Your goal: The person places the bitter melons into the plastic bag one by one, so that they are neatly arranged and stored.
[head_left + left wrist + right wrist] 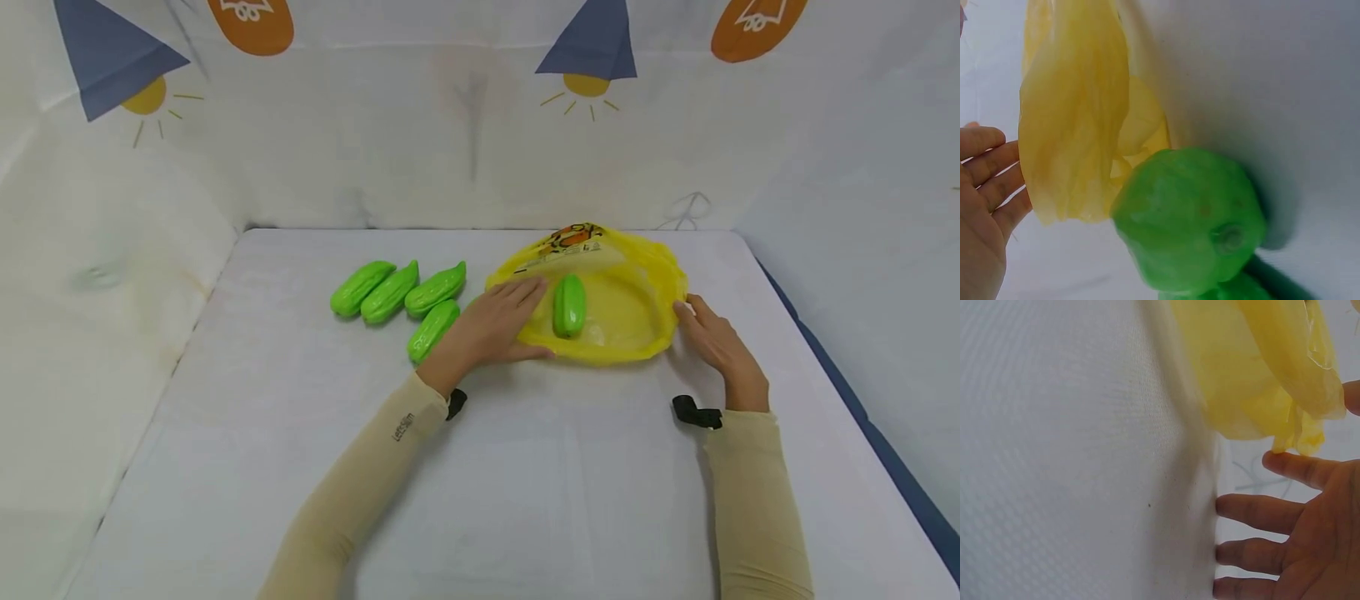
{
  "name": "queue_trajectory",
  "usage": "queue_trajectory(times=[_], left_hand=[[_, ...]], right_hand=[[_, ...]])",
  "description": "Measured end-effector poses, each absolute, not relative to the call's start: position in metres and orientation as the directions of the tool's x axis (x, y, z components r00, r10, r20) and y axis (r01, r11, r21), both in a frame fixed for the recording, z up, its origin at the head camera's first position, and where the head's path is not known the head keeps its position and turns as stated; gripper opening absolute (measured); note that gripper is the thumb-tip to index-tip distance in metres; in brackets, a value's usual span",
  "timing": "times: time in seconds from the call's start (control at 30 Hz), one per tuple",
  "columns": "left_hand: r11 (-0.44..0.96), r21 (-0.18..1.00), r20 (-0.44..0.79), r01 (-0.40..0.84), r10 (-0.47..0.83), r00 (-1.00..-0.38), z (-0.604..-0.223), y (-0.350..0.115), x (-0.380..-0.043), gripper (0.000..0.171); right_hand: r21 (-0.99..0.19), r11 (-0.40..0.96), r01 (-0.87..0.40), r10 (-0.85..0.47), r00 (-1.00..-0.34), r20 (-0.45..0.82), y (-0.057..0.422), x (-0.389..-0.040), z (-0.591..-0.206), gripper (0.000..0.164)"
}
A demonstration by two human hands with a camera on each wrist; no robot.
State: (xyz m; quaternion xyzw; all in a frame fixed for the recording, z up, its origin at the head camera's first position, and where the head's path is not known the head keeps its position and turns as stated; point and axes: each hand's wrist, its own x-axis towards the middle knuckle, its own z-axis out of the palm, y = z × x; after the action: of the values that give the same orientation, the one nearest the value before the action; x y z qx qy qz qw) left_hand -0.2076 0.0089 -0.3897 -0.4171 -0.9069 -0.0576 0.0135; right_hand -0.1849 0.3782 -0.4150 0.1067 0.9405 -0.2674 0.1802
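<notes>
A yellow plastic bag (663,279) lies spread on the table, its mouth held wide in a rounded shape. Inside it sits one green ribbed toy vegetable (570,307), shaped like a bitter melon. My left hand (491,325) is at the bag's left rim, fingers straight and thumb stretched along the front edge. At the right rim is my right hand (716,342); in the right wrist view its index fingertip touches the bag's edge and the other fingers extend straight, their tips at the tabletop. Just left of my left hand lies another green vegetable (432,331), partly hidden by it.
Several more green vegetables (390,293) lie close together left of the bag. The white table (525,483) ends at a pale fabric wall (360,158) behind, printed with lamp shapes. Fabric also hangs at both sides.
</notes>
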Motion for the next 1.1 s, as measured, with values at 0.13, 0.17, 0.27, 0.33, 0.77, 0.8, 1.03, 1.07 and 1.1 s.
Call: queue_trajectory(times=[0.13,0.17,0.27,0.33,0.77,0.8,1.03,1.07,1.1], left_hand=[[0.636,0.113,0.122,0.763,0.754,-0.646,-0.394,0.001,-0.203,0.103],[0.636,0.118,0.135,0.762,0.750,-0.647,-0.395,-0.002,-0.202,0.104],[0.645,0.134,0.169,0.752,0.733,-0.659,-0.398,-0.013,-0.200,0.105],[0.653,0.151,0.184,0.742,0.719,-0.670,-0.400,-0.021,-0.200,0.107],[0.709,0.243,0.152,0.662,0.646,-0.748,-0.396,-0.057,-0.214,0.111],[0.717,0.245,0.148,0.653,0.638,-0.756,-0.396,-0.060,-0.216,0.111],[0.779,0.323,0.053,0.537,0.552,-0.832,-0.400,-0.089,-0.232,0.113],[0.785,0.344,0.036,0.515,0.537,-0.843,-0.400,-0.094,-0.233,0.113],[0.794,0.359,0.021,0.491,0.519,-0.854,-0.401,-0.099,-0.235,0.114]], right_hand=[[-0.476,0.829,0.294,0.100,-0.915,-0.392,0.379,-0.184,-0.415,0.087],[-0.476,0.830,0.292,0.099,-0.916,-0.389,0.379,-0.185,-0.415,0.086],[-0.474,0.832,0.287,0.099,-0.918,-0.383,0.379,-0.185,-0.416,0.085],[-0.470,0.836,0.283,0.099,-0.920,-0.379,0.378,-0.186,-0.416,0.085],[-0.461,0.841,0.283,0.102,-0.920,-0.378,0.378,-0.185,-0.417,0.084],[-0.461,0.841,0.283,0.101,-0.920,-0.379,0.378,-0.185,-0.417,0.084],[-0.470,0.834,0.289,0.100,-0.917,-0.387,0.378,-0.185,-0.416,0.084],[-0.471,0.833,0.292,0.101,-0.916,-0.388,0.378,-0.185,-0.416,0.084],[-0.472,0.831,0.293,0.102,-0.916,-0.388,0.378,-0.185,-0.416,0.084]])
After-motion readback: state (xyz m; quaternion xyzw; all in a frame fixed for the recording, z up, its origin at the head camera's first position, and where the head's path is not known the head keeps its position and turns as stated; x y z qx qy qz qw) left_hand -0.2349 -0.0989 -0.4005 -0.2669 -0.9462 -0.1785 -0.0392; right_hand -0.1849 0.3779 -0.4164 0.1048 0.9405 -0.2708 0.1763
